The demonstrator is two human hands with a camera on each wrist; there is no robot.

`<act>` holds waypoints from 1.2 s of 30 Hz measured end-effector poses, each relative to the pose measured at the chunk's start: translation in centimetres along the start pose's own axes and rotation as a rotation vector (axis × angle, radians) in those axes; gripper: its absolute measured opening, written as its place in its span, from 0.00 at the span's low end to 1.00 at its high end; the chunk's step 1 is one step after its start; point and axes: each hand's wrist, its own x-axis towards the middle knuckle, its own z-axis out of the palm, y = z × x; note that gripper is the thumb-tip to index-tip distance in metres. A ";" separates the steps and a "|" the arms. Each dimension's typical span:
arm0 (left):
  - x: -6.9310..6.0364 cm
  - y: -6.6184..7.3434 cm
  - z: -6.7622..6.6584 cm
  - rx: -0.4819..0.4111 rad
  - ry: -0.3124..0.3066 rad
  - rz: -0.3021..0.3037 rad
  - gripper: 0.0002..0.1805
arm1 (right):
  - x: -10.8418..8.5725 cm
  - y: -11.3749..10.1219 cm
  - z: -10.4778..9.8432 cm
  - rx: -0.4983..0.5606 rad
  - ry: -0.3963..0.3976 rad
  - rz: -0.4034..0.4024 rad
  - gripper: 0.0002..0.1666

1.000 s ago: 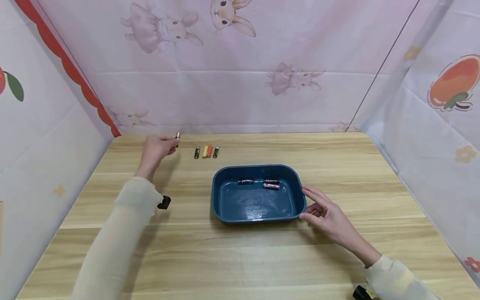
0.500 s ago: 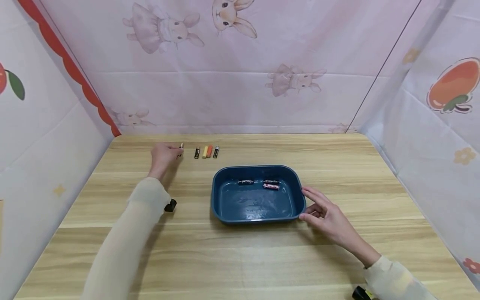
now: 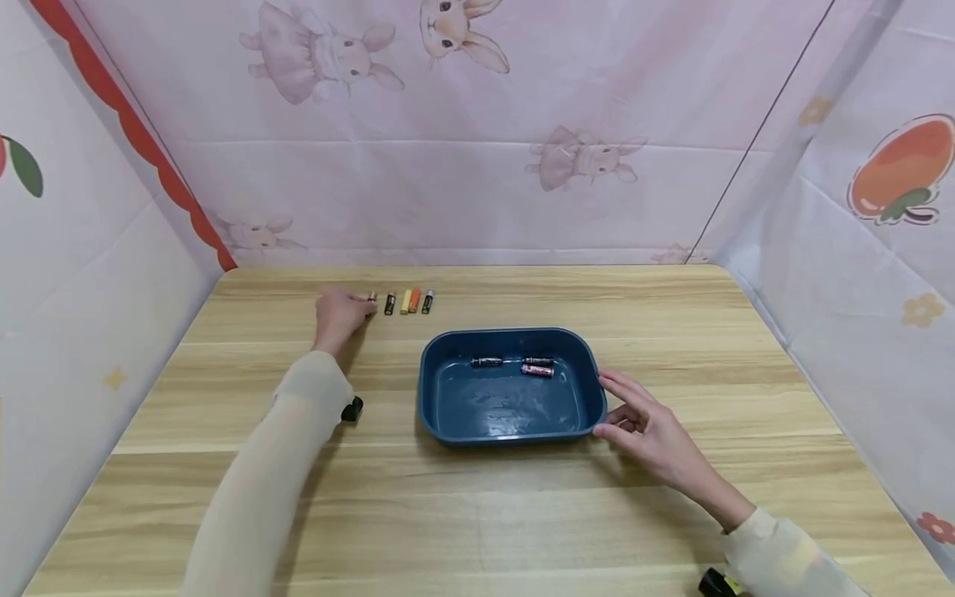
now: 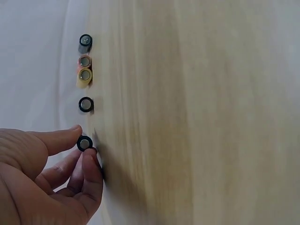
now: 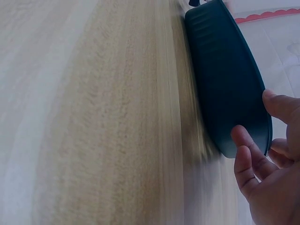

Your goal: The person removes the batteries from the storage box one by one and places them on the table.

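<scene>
My left hand (image 3: 341, 317) pinches a dark battery (image 4: 84, 143) between thumb and fingertips, at the left end of a row of batteries near the table's back edge. To its right lie a black battery (image 3: 390, 303), a yellow battery (image 3: 406, 302) touching an orange battery (image 3: 414, 300), and another black battery (image 3: 428, 302). A dark blue box (image 3: 507, 435) stands in the middle, with two dark batteries (image 3: 487, 361) and a reddish battery (image 3: 537, 371) lying on its floor. My right hand (image 3: 651, 431) rests against the box's right end, fingers lightly bent, touching its outer wall and rim.
The wooden table (image 3: 477, 522) reaches a pink rabbit-print cloth (image 3: 462, 199) at the back. White printed cloths (image 3: 880, 274) stand along both sides. The box sits between my two arms, in front of the battery row.
My left hand has moved right and toward me, bringing its battery down from the table's back edge to beside the row. The right hand and box have stayed put.
</scene>
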 end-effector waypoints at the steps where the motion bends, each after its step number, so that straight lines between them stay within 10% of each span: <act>1: 0.0 0.0 0.1 -0.001 0.004 -0.001 0.15 | 0.0 0.0 0.0 0.002 -0.001 0.000 0.38; 36: -0.3 0.3 1.2 0.037 0.044 0.036 0.17 | 0.0 -0.3 0.0 -0.008 -0.003 0.010 0.38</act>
